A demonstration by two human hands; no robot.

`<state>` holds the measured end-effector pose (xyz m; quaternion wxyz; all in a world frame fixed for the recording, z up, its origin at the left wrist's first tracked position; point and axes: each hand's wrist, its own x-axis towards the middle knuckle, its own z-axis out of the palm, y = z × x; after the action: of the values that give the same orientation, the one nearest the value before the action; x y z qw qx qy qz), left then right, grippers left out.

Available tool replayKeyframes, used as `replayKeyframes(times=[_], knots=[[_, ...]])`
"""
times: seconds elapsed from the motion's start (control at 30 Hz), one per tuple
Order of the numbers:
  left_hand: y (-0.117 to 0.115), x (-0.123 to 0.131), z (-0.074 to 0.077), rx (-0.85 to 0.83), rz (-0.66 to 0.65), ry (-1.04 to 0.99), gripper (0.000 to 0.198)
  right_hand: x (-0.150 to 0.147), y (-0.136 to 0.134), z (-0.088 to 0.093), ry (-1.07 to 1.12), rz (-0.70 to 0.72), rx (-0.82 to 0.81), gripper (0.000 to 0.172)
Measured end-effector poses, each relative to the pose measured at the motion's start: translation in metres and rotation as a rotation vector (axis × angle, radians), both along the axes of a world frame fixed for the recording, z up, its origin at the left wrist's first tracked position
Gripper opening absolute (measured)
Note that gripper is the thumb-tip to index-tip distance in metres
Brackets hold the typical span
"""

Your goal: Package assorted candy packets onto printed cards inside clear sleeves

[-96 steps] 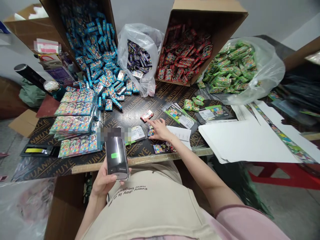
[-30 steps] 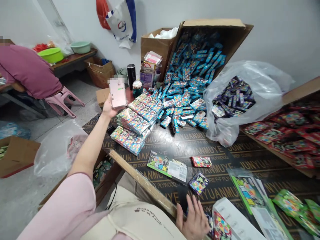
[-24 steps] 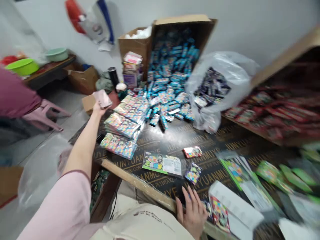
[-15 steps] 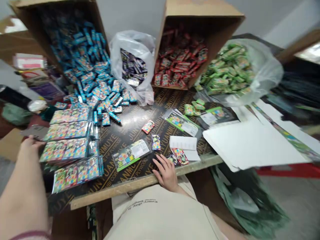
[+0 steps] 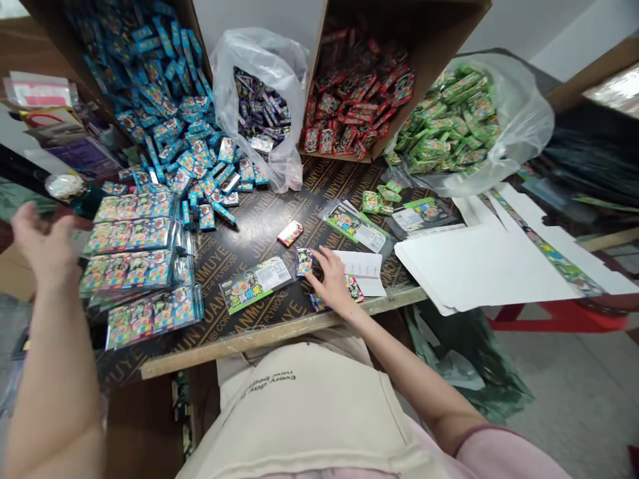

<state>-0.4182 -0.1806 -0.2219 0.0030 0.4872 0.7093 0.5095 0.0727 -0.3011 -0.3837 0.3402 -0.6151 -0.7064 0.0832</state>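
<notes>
My right hand (image 5: 333, 281) is low over the table, its thumb and forefinger at the right edge of a small purple candy box (image 5: 303, 262). Under and beside this palm lie a red candy box (image 5: 355, 288) and a blue-purple one (image 5: 317, 303), partly hidden. My left hand (image 5: 44, 243), blurred, is raised at the far left with fingers apart and nothing visible in it. Next to it stand stacked clear packs of colourful candy boxes (image 5: 132, 269). A printed green-and-black pouch (image 5: 257, 283) lies flat between the stacks and my right hand.
Blue boxes (image 5: 200, 159) spill from a carton. Behind are a clear bag of purple boxes (image 5: 262, 113), a carton of red boxes (image 5: 349, 100) and a bag of green boxes (image 5: 454, 120). White card sheets (image 5: 494, 266) overhang the table's front edge (image 5: 279, 326) at right.
My left hand has left a flat grey piece beside the stacks and risen. My right hand has moved up from the table edge to the purple box, its arm now stretched out.
</notes>
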Motion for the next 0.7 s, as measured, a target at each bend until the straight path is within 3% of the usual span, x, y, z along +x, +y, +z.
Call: replayKeyframes(times=[0.07, 0.17, 0.2, 0.3, 0.4, 0.53, 0.7], knots=[[-0.028, 0.056, -0.011, 0.011, -0.252, 0.087, 0.057, 0.002, 0.018, 0.006, -0.027, 0.013, -0.057, 0.055], [-0.066, 0.148, -0.048, -0.277, -0.831, 0.316, 0.049, 0.000, 0.033, 0.012, -0.133, 0.115, -0.171, 0.074], [-0.075, 0.174, -0.064, -0.385, -0.938, 0.402, 0.057, -0.001, 0.036, 0.014, -0.182, 0.175, -0.212, 0.081], [-0.090, 0.229, -0.108, -0.559, -0.917, 0.560, 0.092, 0.005, 0.043, 0.018, -0.328, 0.372, -0.320, 0.084], [-0.097, 0.251, -0.135, -0.605, -0.818, 0.640, 0.101, 0.018, 0.056, 0.028, -0.416, 0.413, -0.343, 0.082], [-0.112, 0.260, -0.144, -0.575, -0.696, 0.626, 0.089, 0.009, 0.090, 0.048, -0.351, 0.408, -0.283, 0.094], [-0.123, 0.266, -0.150, -0.526, -0.632, 0.593, 0.082, -0.085, 0.144, 0.069, 0.010, 0.459, -0.250, 0.076]])
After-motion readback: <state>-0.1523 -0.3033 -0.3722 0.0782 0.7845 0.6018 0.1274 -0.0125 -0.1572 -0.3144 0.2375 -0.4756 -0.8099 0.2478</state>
